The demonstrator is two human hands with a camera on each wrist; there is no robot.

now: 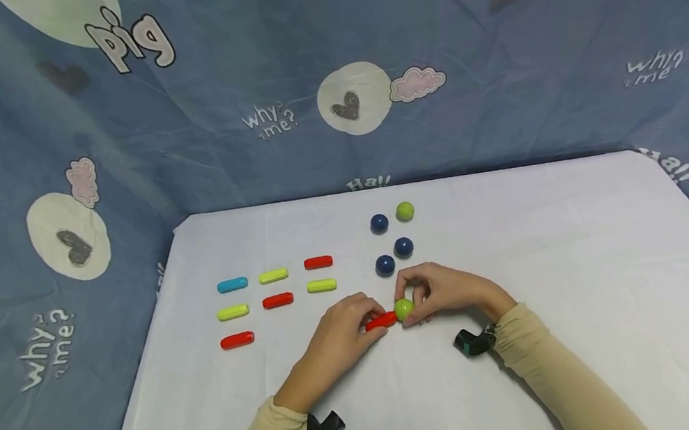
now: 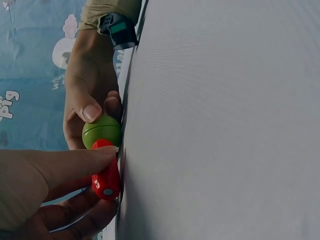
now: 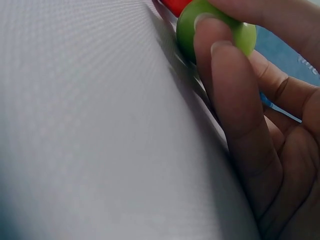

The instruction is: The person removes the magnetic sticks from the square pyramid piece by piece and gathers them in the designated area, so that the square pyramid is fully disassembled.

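Observation:
Between thumb and fingers, my left hand [image 1: 341, 327] pinches a red rod [image 1: 381, 320], short and round-ended, low over the white table. A round mark shows on the rod's near end in the left wrist view. My right hand [image 1: 453, 289] pinches a green ball [image 1: 404, 309] with a groove around it. The ball meets the rod's right end; whether the two are joined I cannot tell. In the right wrist view the ball [image 3: 217, 30] sits among the fingertips, and only a bit of the red rod [image 3: 176, 6] shows at the top.
Left on the white table [image 1: 575, 254] lie a blue rod [image 1: 233, 285], several yellow-green rods [image 1: 233, 312] and several red rods [image 1: 237, 340]. Behind my hands are three dark blue balls [image 1: 403, 247] and another green ball [image 1: 405, 211]. A printed blue cloth [image 1: 216, 130] hangs behind.

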